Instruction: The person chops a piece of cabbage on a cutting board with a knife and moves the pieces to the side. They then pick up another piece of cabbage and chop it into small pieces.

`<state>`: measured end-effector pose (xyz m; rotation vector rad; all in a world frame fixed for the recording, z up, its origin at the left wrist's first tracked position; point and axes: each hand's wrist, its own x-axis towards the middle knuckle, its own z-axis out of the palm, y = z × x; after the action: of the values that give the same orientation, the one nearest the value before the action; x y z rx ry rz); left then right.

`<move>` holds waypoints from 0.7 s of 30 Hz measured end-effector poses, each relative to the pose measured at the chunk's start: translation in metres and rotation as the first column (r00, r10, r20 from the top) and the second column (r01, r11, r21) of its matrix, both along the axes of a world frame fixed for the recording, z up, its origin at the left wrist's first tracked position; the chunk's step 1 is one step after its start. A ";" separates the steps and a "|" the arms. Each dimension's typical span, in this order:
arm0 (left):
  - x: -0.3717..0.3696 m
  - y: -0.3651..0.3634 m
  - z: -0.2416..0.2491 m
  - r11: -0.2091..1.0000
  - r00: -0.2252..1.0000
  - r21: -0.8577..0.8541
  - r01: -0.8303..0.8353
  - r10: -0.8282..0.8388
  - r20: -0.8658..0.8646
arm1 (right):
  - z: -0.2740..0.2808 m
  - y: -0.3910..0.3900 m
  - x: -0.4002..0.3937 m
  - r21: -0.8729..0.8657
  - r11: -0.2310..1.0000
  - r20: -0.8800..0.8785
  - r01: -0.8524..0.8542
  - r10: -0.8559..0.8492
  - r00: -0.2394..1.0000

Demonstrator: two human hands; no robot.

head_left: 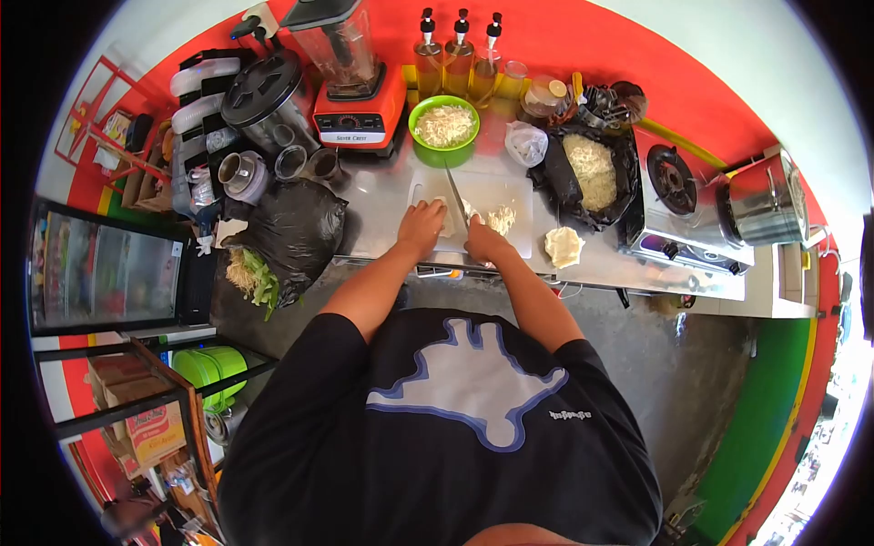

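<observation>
From my far-off seat, I see the right hand (487,241) curled around the knife (455,189), hiding most of its handle. The left hand (422,225) is partly closed, its fingers bent down onto a flat, pale piece of food (447,223). They cover part of it, so I can't tell if they pinch it or just press.

The knife is over the white cutting board (514,191). Its long, thin metal blade points away from the body and a bit left, with the tip near the green bowl (428,153). I can't tell if its edge touches the food.

Just right of the knife is a small heap of pale, thin shreds (502,219). A floppy, roundish piece (564,247) lies by the edge of the shiny metal table (378,209). Farther right, a crinkly black bag (621,196) holds more shreds, its bottom hidden.
</observation>
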<state>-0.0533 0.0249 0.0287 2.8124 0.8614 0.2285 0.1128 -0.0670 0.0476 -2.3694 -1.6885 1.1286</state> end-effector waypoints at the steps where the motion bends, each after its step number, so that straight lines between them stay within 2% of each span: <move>1: -0.004 0.004 0.001 0.999 0.996 0.045 -0.026 0.029 -0.085 | -0.003 -0.002 0.005 0.002 1.000 0.007 -0.010 0.010 1.000; 3: -0.011 0.013 0.004 0.997 0.995 0.035 -0.063 0.065 -0.071 | -0.003 -0.012 0.012 0.117 0.992 -0.152 0.052 -0.033 0.988; 5: -0.013 0.021 0.006 0.990 0.993 0.103 -0.096 0.103 -0.057 | 0.002 -0.028 0.017 0.140 0.988 -0.141 0.060 -0.040 0.989; 7: -0.006 0.024 0.007 0.991 0.995 0.102 -0.089 0.094 -0.038 | 0.001 -0.048 0.021 0.231 0.965 -0.123 0.127 -0.100 0.987; 9: 0.005 0.025 0.002 0.995 0.996 0.098 -0.019 0.011 0.086 | 0.004 -0.065 0.023 0.249 0.958 -0.099 0.145 -0.123 0.987; 13: 0.037 0.017 -0.014 0.994 0.975 0.032 0.101 -0.106 0.194 | 0.011 -0.096 0.027 0.217 0.961 -0.103 0.174 -0.154 0.983; 15: 0.047 0.006 -0.017 0.998 0.974 -0.064 -0.030 0.043 0.221 | 0.008 -0.105 0.030 0.227 0.952 -0.104 0.205 -0.186 0.977; 17: 0.054 0.012 -0.016 0.998 0.975 -0.054 -0.010 0.022 0.223 | 0.000 -0.120 0.035 0.253 0.959 -0.063 0.125 -0.113 0.992; 19: 0.056 0.014 -0.006 0.973 0.995 -0.208 -0.102 0.104 0.000 | 0.006 -0.132 0.036 0.204 0.961 -0.086 0.185 -0.171 0.982; 20: 0.055 0.013 -0.006 0.980 0.989 -0.155 -0.121 0.132 0.064 | 0.004 -0.138 0.039 0.203 0.965 -0.089 0.166 -0.151 0.985; 21: 0.053 0.015 -0.007 0.984 0.994 -0.152 -0.095 0.103 0.047 | 0.001 -0.143 0.041 0.203 0.969 -0.092 0.143 -0.127 0.988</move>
<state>-0.0004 0.0400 0.0213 2.6163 0.9654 0.2438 0.1537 -0.2102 0.0489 -2.2421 -1.5124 0.9572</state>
